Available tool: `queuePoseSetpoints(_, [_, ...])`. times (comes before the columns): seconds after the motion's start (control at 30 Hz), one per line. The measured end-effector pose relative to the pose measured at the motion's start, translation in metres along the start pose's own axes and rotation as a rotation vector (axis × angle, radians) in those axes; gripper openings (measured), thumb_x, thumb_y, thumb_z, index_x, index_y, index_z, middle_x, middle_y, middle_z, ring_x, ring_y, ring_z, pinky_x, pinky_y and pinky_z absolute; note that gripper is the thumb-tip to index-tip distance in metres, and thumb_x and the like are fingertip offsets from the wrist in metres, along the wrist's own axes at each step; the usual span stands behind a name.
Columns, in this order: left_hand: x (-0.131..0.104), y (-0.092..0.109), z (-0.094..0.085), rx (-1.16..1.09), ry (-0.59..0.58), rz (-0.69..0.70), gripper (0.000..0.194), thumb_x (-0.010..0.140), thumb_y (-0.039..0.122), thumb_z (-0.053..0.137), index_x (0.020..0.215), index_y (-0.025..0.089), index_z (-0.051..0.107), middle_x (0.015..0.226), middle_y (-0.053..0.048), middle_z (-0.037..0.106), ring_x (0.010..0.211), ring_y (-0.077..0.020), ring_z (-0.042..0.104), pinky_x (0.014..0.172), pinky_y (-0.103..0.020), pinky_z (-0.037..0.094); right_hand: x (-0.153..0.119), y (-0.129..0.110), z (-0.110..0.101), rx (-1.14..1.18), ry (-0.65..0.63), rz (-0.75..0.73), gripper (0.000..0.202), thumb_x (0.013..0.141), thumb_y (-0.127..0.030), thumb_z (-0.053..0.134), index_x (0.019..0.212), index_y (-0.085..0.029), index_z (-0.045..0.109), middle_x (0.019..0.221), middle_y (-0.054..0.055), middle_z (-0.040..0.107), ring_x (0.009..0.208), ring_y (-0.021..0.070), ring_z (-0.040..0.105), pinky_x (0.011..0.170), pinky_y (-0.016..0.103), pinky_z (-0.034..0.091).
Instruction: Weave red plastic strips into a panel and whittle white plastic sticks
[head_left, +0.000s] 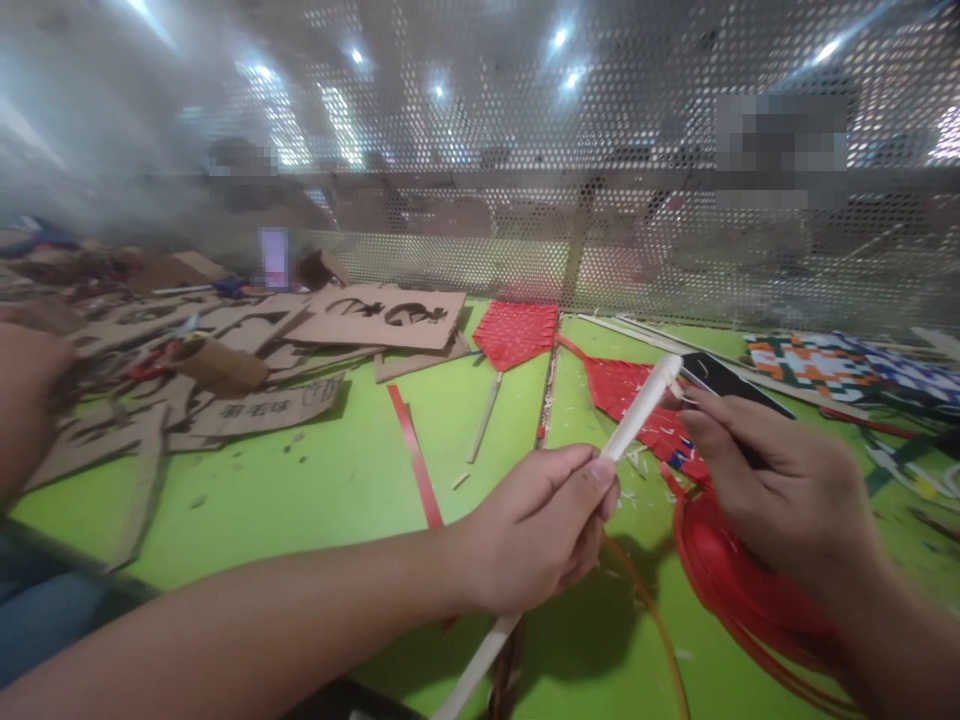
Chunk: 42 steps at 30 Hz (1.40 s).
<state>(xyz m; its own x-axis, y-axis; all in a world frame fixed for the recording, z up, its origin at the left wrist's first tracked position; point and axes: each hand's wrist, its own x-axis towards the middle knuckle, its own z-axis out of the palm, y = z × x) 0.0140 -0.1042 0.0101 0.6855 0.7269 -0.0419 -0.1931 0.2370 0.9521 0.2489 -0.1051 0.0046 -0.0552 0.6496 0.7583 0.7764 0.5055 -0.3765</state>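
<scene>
My left hand (544, 530) is closed round a long pale strip (634, 415), which slants from the bottom middle up to the right. Near the strip's upper end is my right hand (780, 480), its thumb and fingers pinched together; what they hold is too small to make out. A black flat object (731, 385) shows just behind my right fingers. Below my right hand lies a coil of red strip (750, 590). Behind the pale strip is a red woven piece (626, 390) with some blue in it.
A second red woven piece (517, 335) with a thin stick lies farther back. Cut cardboard (420, 318) piles up at the left, by another person's arm (22, 410). Woven multicoloured pieces (814, 368) lie at the right. A perforated metal screen (480, 200) stands behind the green table (337, 490).
</scene>
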Motion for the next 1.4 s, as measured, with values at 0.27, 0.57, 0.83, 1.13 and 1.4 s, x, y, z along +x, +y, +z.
queuePoseSetpoints(0.27, [-0.002, 0.006, -0.003, 0.022, -0.024, -0.038, 0.032, 0.112, 0.039, 0.042, 0.085, 0.023, 0.048, 0.047, 0.011, 0.041, 0.036, -0.0054, 0.032, 0.037, -0.012, 0.03, -0.002, 0.003, -0.001, 0.0, 0.022, -0.014, 0.02, 0.102, -0.028, 0.069, 0.116, -0.027, 0.083, 0.107, 0.005, 0.085, 0.092, 0.0247, 0.082, 0.079, 0.036, 0.068])
queuePoseSetpoints(0.57, [0.007, 0.003, -0.013, 0.149, 0.012, -0.059, 0.039, 0.11, 0.058, 0.045, 0.093, 0.023, 0.051, 0.049, 0.008, 0.052, 0.036, -0.0094, 0.047, 0.035, -0.015, 0.037, -0.005, -0.014, 0.012, 0.102, -0.222, -0.147, 0.02, 0.105, -0.02, 0.061, 0.112, -0.02, 0.079, 0.094, 0.006, 0.083, 0.08, 0.0189, 0.079, 0.066, 0.026, 0.062])
queuePoseSetpoints(0.83, [0.006, -0.007, -0.01, -0.006, -0.008, 0.019, 0.032, 0.112, 0.053, 0.043, 0.101, 0.024, 0.05, 0.046, 0.013, 0.044, 0.03, -0.0081, 0.034, 0.032, -0.015, 0.034, -0.006, -0.018, 0.015, 0.17, -0.231, -0.113, 0.019, 0.103, -0.018, 0.063, 0.111, -0.021, 0.08, 0.089, 0.005, 0.081, 0.08, 0.0198, 0.08, 0.068, 0.026, 0.063])
queuePoseSetpoints(1.13, [0.014, -0.001, -0.017, -0.069, 0.142, 0.07, 0.035, 0.11, 0.048, 0.048, 0.087, 0.023, 0.053, 0.042, 0.012, 0.041, 0.029, -0.0077, 0.031, 0.03, -0.015, 0.03, -0.012, -0.029, 0.018, 0.233, -0.333, -0.188, 0.023, 0.104, -0.014, 0.06, 0.12, -0.021, 0.075, 0.095, 0.004, 0.082, 0.077, 0.0161, 0.077, 0.067, 0.023, 0.061])
queuePoseSetpoints(1.4, [0.01, -0.002, -0.011, -0.031, 0.074, 0.054, 0.033, 0.111, 0.047, 0.047, 0.088, 0.024, 0.051, 0.042, 0.012, 0.04, 0.029, -0.008, 0.028, 0.029, -0.015, 0.027, -0.013, -0.029, 0.019, 0.153, -0.208, -0.161, 0.019, 0.104, -0.015, 0.062, 0.118, -0.018, 0.075, 0.097, 0.005, 0.081, 0.086, 0.0138, 0.078, 0.078, 0.019, 0.06])
